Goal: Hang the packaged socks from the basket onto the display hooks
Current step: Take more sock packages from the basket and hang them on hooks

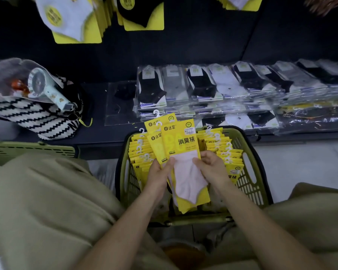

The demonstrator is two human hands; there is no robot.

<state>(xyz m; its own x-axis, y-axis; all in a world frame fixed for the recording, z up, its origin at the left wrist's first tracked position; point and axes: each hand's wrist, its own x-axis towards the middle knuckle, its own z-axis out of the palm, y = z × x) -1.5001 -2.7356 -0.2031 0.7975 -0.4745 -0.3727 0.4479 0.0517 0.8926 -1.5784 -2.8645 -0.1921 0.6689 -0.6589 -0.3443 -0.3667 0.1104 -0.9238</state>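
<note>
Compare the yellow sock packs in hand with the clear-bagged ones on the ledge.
Held yellow packs have yellow card backs and white hooks; clear-bagged packs sit in transparent sleeves, no hooks visible. Held yellow packs are fanned upright over the basket, gripped by left hand and right hand; clear-bagged packs lie flat, stacked on the dark ledge. Both hold ankle socks.

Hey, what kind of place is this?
Probably a shop's sock section: carded socks hang on a dark display wall, bagged socks are stacked on the shelf below, and a green shopping basket holds yellow sock packs.
</note>
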